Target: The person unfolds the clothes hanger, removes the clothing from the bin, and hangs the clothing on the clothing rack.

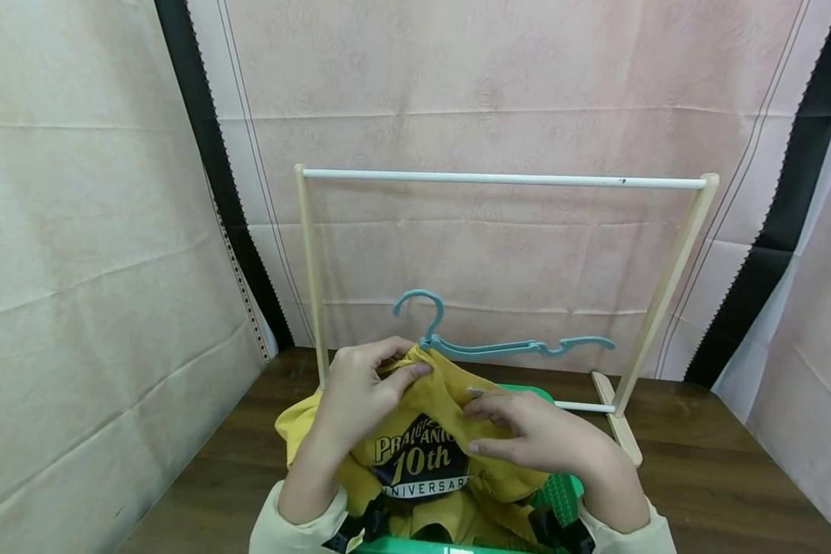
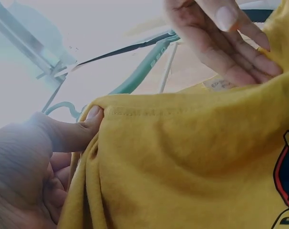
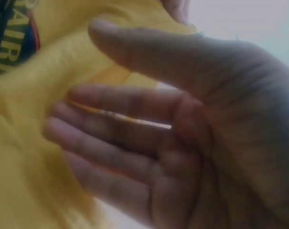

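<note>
A yellow T-shirt (image 1: 438, 391) with a dark "10th Anniversary" print lies bunched in the lower middle of the head view. My left hand (image 1: 362, 400) pinches its neckline between thumb and fingers, as the left wrist view also shows. A blue clothes hanger (image 1: 488, 351) is partly inside the shirt; its hook and one arm show, while the other arm is hidden by the cloth. My right hand (image 1: 536, 432) is beside the shirt's other side. In the right wrist view its fingers (image 3: 125, 129) are extended and thumb apart, close against the cloth.
Behind the shirt stands a small clothes rack with a white top rail (image 1: 498, 178) and pale wooden posts. A green basket (image 1: 564, 500) is beneath the shirt on the brown table (image 1: 208, 485). Pale cloth walls (image 1: 498, 69) enclose the back and sides.
</note>
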`<state>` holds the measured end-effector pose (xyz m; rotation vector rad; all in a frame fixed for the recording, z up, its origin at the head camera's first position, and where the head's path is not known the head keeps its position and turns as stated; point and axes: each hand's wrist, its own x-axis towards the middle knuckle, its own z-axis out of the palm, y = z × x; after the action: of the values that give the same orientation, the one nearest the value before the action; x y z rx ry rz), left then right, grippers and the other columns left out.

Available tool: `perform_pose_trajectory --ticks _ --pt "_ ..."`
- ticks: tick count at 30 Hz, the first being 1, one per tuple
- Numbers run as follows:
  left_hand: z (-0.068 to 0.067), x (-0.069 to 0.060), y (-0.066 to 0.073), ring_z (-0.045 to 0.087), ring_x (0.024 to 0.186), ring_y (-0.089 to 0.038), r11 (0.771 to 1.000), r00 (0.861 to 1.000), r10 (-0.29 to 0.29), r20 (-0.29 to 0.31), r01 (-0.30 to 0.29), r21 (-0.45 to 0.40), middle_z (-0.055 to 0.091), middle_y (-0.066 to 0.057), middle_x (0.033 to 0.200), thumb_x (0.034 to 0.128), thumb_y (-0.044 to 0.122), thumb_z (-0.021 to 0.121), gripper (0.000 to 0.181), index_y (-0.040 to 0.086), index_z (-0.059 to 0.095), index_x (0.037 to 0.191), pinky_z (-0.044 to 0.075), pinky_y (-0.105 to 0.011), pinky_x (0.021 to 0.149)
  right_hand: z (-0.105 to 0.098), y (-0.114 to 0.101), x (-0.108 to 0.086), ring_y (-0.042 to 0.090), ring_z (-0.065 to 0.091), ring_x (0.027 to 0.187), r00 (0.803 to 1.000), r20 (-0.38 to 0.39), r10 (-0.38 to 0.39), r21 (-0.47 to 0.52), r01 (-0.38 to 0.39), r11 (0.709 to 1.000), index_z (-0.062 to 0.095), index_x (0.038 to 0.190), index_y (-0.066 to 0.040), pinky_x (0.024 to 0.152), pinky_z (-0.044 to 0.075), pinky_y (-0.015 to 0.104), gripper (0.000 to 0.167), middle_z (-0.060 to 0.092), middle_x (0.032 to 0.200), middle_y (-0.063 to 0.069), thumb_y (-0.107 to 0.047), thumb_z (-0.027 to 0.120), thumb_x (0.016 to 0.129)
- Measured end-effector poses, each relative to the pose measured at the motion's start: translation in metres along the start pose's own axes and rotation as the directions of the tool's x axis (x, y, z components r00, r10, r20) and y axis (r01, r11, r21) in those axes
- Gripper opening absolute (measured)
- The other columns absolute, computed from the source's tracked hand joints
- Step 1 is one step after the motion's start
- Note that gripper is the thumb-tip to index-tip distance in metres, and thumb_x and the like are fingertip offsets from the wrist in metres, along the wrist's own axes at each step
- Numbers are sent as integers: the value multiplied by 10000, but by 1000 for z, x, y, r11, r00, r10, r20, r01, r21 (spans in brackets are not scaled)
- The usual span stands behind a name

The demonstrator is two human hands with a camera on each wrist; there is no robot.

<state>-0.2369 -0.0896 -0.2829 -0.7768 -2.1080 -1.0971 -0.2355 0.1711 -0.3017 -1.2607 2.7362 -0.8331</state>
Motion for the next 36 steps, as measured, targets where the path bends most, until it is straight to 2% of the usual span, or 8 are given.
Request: perform_pose_trajectory --ticks 3,6,8,11,19,26,31,36 --pt "-3 1 0 640 663 7 1000 1000 -10 1 10 -27 721 169 831 901 257 783 55 229 775 949 519 -249 553 -1 0 0 230 651 1104 999 -17 28 -26 -28 999 635 1308 -111 879 550 390 460 587 1396 56 -423 669 972" --pt "-6 1 -3 646 670 -4 999 1000 -16 1 16 -40 721 165 835 900 240 785 51 227 772 948 523 -255 558 -1 1 1 118 643 876 999 -17 29 -35 -30 999 707 1115 -160 744 542 311 267 693 1083 -49 -376 700 959" --pt "-8 1 -6 646 671 -12 999 1000 -17 0 17 -43 719 166 835 898 229 786 50 227 770 946 521 -256 559 -2 3 0 61 571 749 999 -10 30 -34 -31 999 712 965 -210 657 502 275 135 645 870 -122 -344 713 954" --pt "-11 1 -11 632 656 -25 999 1000 -21 -6 21 -34 714 160 829 899 221 786 48 229 768 943 515 -254 554 -4 9 -2 21 474 659 1000 -4 29 -26 -29 999 673 824 -262 594 443 240 142 567 747 -160 -307 726 947" --pt "-19 1 -17 598 626 -60 1000 1000 -10 -27 10 -18 718 144 827 903 239 783 60 221 781 961 487 -246 539 -19 21 -16 29 484 644 994 -37 102 -4 -102 995 681 871 -238 581 427 242 116 614 769 -147 -315 749 924" --pt "-28 -1 -16 524 562 -61 999 999 -51 -15 51 2 692 179 794 912 238 774 59 263 780 965 438 -245 500 -32 29 -32 7 616 837 977 -197 85 -112 -109 988 725 957 -297 735 493 290 63 681 921 -204 -352 736 928" --pt "-36 -2 -16 544 572 -73 998 997 -69 -22 69 -2 721 172 849 913 243 770 75 268 792 980 445 -252 500 -41 37 -46 42 633 822 949 -310 51 -65 -74 995 730 944 -297 678 537 283 55 711 942 -161 -243 736 936" --pt "-40 -3 -18 609 631 -62 997 997 -81 11 81 3 736 174 901 917 258 765 95 267 798 1006 498 -262 552 -48 45 -58 33 645 880 898 -439 -16 -141 -51 989 747 968 -325 729 535 275 172 709 953 -188 -168 770 902"
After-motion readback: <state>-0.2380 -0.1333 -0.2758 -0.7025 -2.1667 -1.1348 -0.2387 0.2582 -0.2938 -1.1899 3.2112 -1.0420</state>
